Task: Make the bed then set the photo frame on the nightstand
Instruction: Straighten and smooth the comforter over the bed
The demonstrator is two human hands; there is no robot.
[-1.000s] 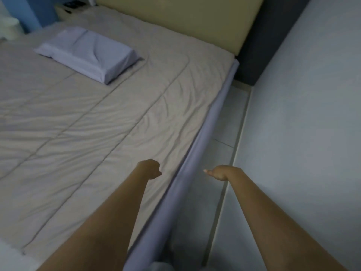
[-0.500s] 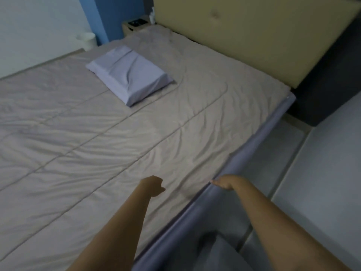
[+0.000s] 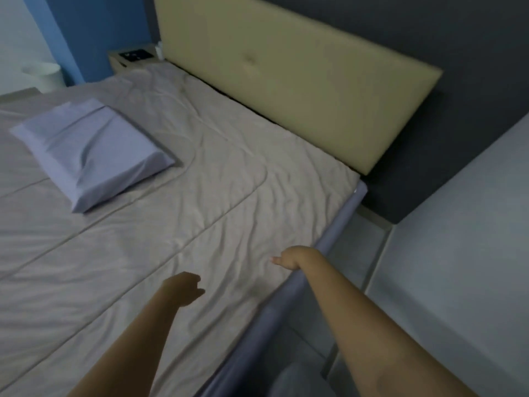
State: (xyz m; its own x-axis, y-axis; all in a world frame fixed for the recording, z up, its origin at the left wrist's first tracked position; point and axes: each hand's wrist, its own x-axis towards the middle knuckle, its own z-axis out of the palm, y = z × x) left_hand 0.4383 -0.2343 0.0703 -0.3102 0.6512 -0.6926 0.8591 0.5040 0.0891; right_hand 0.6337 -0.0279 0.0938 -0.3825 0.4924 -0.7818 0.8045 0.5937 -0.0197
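Note:
A beige quilted cover point(image 3: 183, 224) lies spread over the bed, wrinkled near its right edge. A lavender pillow point(image 3: 91, 150) rests on it at the left. My left hand point(image 3: 183, 289) hovers over the cover with fingers loosely curled and nothing in it. My right hand point(image 3: 292, 257) reaches over the bed's right edge, fingers curled down, thumb out; whether it grips the cover is unclear. A nightstand point(image 3: 133, 58) stands at the far corner beside the headboard, with a dark flat object point(image 3: 136, 55) on top, too blurred to identify.
A padded yellow headboard point(image 3: 286, 81) backs the bed against a dark wall. The mattress side is lavender point(image 3: 337, 224). A narrow strip of tiled floor point(image 3: 363, 253) runs between bed and the white wall point(image 3: 458, 253) on the right. A white bin point(image 3: 43, 74) stands far left.
My view has swung up and right toward the headboard. My right hand has moved from over the floor gap to above the cover's edge; my left hand stays over the cover.

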